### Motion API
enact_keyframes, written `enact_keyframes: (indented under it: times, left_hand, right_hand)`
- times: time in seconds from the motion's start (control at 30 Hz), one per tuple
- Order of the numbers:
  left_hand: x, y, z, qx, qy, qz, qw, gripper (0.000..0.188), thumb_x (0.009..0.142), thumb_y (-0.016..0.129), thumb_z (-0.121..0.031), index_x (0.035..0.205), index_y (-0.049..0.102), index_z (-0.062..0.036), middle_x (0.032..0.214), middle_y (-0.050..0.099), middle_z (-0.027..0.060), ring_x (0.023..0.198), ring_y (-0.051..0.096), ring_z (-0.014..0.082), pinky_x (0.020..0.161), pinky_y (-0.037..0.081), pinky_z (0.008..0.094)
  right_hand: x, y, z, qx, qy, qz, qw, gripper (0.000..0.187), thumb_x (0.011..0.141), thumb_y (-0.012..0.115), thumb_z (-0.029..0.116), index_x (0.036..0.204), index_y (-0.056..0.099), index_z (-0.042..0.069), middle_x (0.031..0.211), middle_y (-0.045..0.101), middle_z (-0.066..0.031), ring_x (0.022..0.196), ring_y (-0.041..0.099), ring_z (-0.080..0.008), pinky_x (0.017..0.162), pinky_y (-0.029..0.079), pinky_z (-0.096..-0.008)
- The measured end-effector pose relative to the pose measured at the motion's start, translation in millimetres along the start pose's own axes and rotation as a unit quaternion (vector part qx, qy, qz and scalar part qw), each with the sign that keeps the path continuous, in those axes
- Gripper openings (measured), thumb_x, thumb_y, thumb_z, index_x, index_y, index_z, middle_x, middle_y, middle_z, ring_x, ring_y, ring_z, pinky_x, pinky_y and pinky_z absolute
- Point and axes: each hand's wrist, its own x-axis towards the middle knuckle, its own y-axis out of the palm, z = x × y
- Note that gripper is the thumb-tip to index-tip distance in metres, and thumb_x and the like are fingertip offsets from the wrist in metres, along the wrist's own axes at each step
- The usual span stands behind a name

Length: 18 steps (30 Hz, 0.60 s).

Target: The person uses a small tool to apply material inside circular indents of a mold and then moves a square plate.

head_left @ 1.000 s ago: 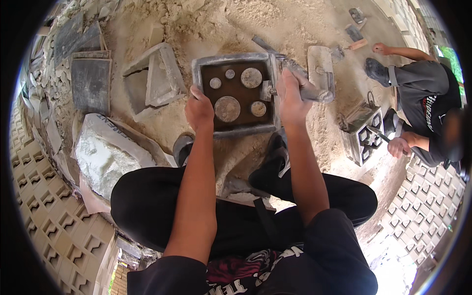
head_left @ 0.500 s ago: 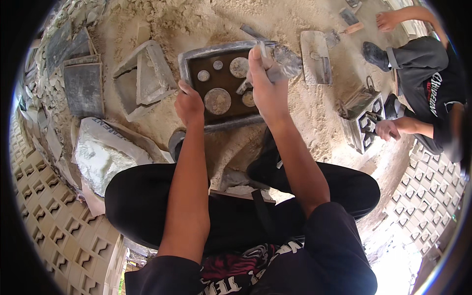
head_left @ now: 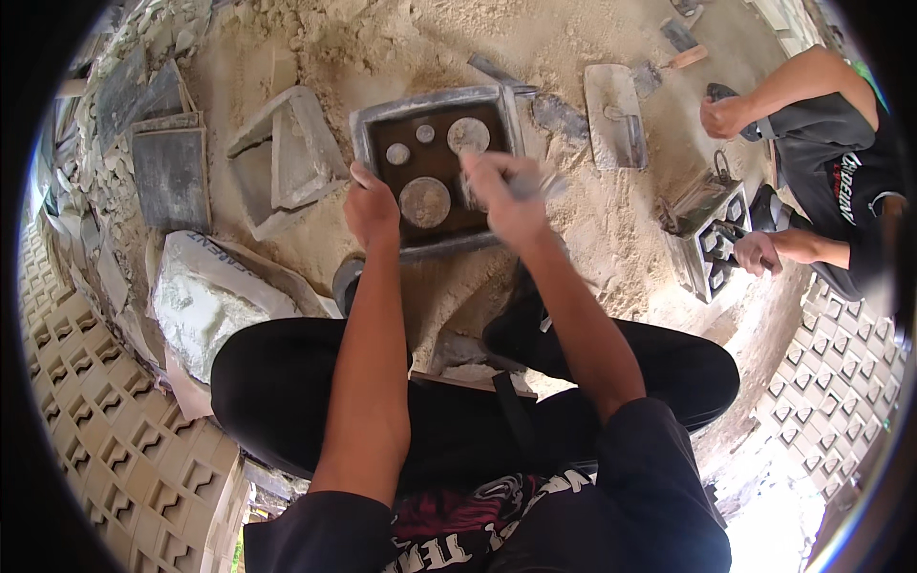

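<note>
In front of me is a dark rectangular mould (head_left: 435,95) with a raised grey rim and a brown floor. Pale round discs of different sizes stand in it, among them a large disc (head_left: 425,201) and a small disc (head_left: 398,154). My left hand (head_left: 371,208) is closed round the mould's left rim, thumb up. Over the mould's right side is my right hand (head_left: 508,196), smeared by motion. It is closed on a crumpled grey rag (head_left: 540,183), which shows only in part. The hand hides part of the right rim and a disc below it.
A pale frame (head_left: 291,158) and dark slabs (head_left: 172,177) lie to the left, above a torn sack of white powder (head_left: 205,296). On the right are a rectangular float (head_left: 614,115), a trowel (head_left: 664,69) and another mould (head_left: 709,239), where a co-worker's hand (head_left: 755,253) rests.
My right hand has dropped nearer to me with the rag, uncovering more of the upper right rim. My left hand keeps its grip. The co-worker's far arm has shifted toward me.
</note>
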Motion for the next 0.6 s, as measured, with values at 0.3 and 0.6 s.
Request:
enact_keyframes:
  times: [0.3, 0.6]
  left_hand:
    - [-0.2, -0.5, 3.0, -0.009, 0.011, 0.004, 1.0, 0.073, 0.1, 0.02, -0.05, 0.105, 0.068, 0.0039, 0.102, 0.065, 0.0303, 0.1, 0.059, 0.0494, 0.089, 0.045, 0.0554]
    - [-4.0, -0.8, 4.4, -0.05, 0.075, -0.027, 0.996, 0.062, 0.101, 0.023, -0.047, 0.12, 0.062, -0.0024, 0.109, 0.064, 0.0277, 0.104, 0.058, 0.0477, 0.09, 0.044, 0.0547]
  right_hand:
    - [10.0, 23.2, 35.0, -0.064, -0.062, 0.019, 0.996, 0.042, 0.093, 0.061, 0.014, 0.059, 0.041, 0.0, 0.054, 0.034, 0.0037, 0.055, 0.028, -0.0049, 0.048, 0.024, -0.0294]
    - [30.7, 37.3, 13.2, -0.042, -0.108, -0.061, 0.991, 0.042, 0.093, 0.064, 0.017, 0.06, 0.045, -0.001, 0.054, 0.039, 0.0012, 0.056, 0.034, -0.0066, 0.049, 0.029, -0.0306]
